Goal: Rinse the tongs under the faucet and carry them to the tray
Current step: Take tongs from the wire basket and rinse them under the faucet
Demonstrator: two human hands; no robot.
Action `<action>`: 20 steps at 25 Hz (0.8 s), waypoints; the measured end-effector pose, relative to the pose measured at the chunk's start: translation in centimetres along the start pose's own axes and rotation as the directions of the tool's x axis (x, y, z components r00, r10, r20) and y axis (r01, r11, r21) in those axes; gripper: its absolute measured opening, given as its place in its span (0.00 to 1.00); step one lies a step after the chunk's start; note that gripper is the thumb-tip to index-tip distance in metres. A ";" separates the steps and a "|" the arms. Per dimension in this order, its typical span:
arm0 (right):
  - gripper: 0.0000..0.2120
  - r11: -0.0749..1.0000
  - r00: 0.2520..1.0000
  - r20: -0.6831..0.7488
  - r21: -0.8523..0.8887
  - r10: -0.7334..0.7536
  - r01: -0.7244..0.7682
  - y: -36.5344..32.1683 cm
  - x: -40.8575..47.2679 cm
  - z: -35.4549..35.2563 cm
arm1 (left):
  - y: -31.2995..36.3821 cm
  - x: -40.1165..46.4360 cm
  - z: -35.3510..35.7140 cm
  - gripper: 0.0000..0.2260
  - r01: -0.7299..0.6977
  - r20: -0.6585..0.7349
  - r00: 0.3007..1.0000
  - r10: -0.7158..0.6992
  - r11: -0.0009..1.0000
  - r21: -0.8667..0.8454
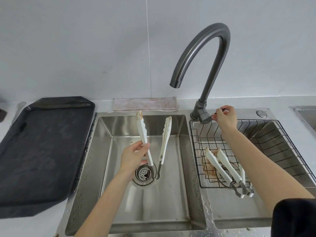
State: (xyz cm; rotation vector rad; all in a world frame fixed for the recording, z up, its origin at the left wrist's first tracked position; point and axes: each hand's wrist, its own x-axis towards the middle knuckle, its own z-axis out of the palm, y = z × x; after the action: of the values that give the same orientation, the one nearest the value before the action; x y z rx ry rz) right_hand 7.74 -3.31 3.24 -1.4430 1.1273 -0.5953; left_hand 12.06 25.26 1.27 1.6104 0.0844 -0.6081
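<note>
My left hand [134,155] grips one arm of a pair of white tongs [165,139] over the left sink basin [106,137]. The tongs stand spread wide, tips up and stained brown, hinge down near the drain [142,172]. The grey curved faucet [201,53] ends its spout above and to the right of the tong tips; no water runs from it. My right hand [225,117] pinches the faucet's handle [207,117] at its base. The dark tray [42,151] lies on the counter to the left of the sink.
More white tongs [222,166] lie in a black wire basket [280,142] in the right basin, handles over its front edge. A folded pinkish cloth [145,103] lies behind the left basin. A round button [261,113] sits at the sink's back right.
</note>
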 end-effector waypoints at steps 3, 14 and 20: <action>0.06 1.000 1.000 -0.009 0.013 0.015 -0.014 0.4 -0.2 -0.1 | -0.1 -0.5 0.0 0.03 0.013 -0.002 1.000 -0.013 1.000 -0.005; 0.14 0.973 0.962 0.203 0.108 0.181 -0.206 5.5 -8.5 2.7 | -0.5 -1.4 -0.3 0.04 0.010 0.022 1.000 -0.010 1.000 -0.001; 0.14 0.833 0.691 0.580 0.038 0.431 -0.552 5.6 -11.0 8.0 | -0.3 -1.6 -1.3 0.06 -0.083 0.009 0.997 0.083 0.988 0.133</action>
State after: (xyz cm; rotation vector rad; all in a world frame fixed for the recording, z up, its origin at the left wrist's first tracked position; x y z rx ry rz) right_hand 8.42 10.71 -1.24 -0.9577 0.8909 0.1020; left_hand 11.00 27.02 1.70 1.7332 -0.0268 -0.5615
